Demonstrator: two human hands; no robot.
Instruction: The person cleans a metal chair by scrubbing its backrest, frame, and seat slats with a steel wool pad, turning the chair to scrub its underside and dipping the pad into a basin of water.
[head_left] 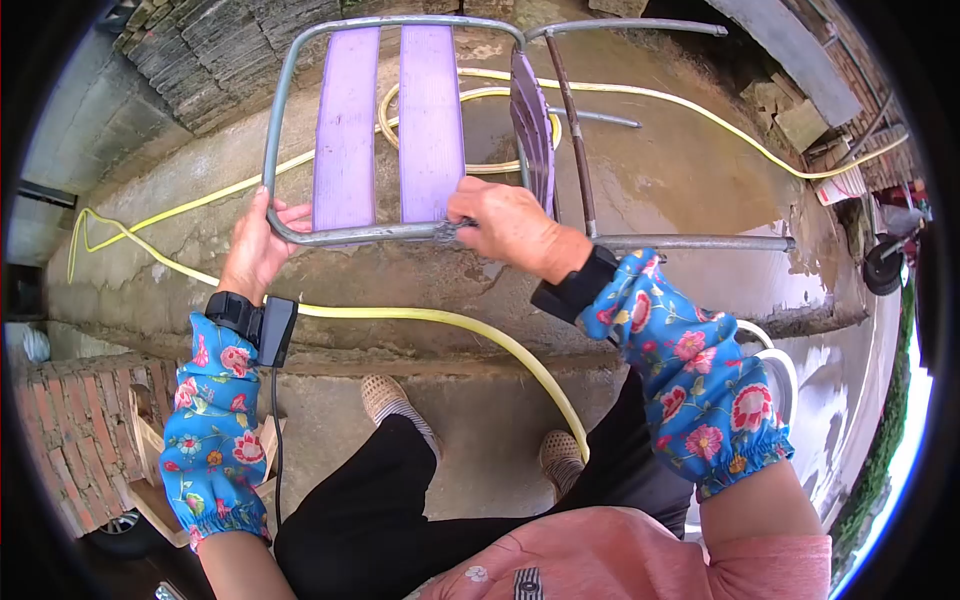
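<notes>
A metal-framed chair (400, 20) with purple slats (345, 130) lies tipped over on the wet concrete in front of me. My left hand (262, 238) grips the near left corner of its tubular frame, thumb on top and fingers underneath. My right hand (508, 225) is closed around a grey, stringy scouring pad (450, 232), which is pressed on the near frame tube beside a purple slat. Another slatted panel (533, 130) stands edge-on to the right of my right hand, and the chair's legs (700, 243) point right.
A yellow hose (450, 318) winds across the concrete, behind the chair and down between my feet. Stacked tiles (200, 60) stand at the back left, bricks (75, 430) at the left. A white bucket (840, 187) is at the far right. A step edge crosses before my feet.
</notes>
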